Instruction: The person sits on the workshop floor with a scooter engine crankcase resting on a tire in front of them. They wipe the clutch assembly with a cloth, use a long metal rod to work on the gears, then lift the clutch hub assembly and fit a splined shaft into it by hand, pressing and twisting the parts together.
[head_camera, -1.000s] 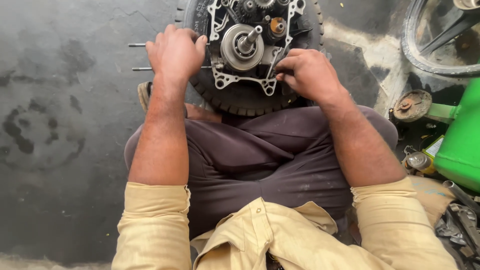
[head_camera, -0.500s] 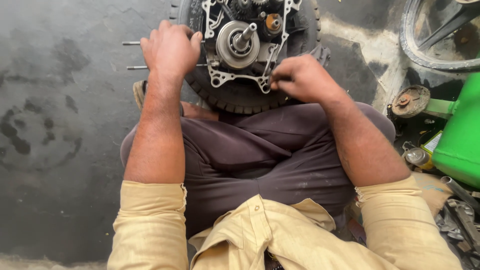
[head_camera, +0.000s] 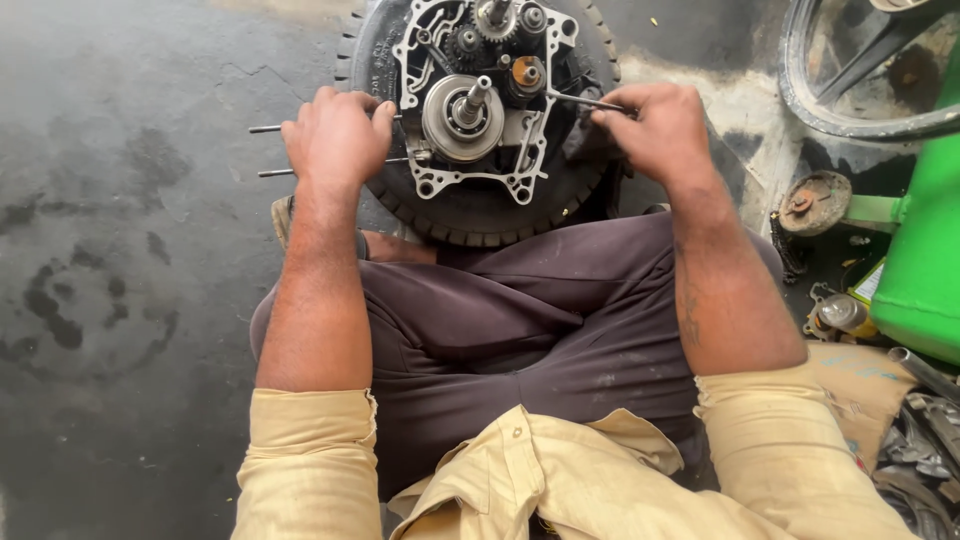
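Grey metal engine (head_camera: 480, 110) at top centre, resting on black tyre (head_camera: 480, 215), past knees. Left hand (head_camera: 335, 135) curled over engine's left edge, across two studs (head_camera: 275, 150) pointing left. Right hand (head_camera: 660, 130) pinches thin tool (head_camera: 580, 101); its long axis runs left into engine's middle. Green can (head_camera: 925, 250) at right edge.

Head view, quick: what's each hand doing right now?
Left hand: closed over the left edge of the open grey metal engine case on the black tyre.
Right hand: pinching a thin metal tool.
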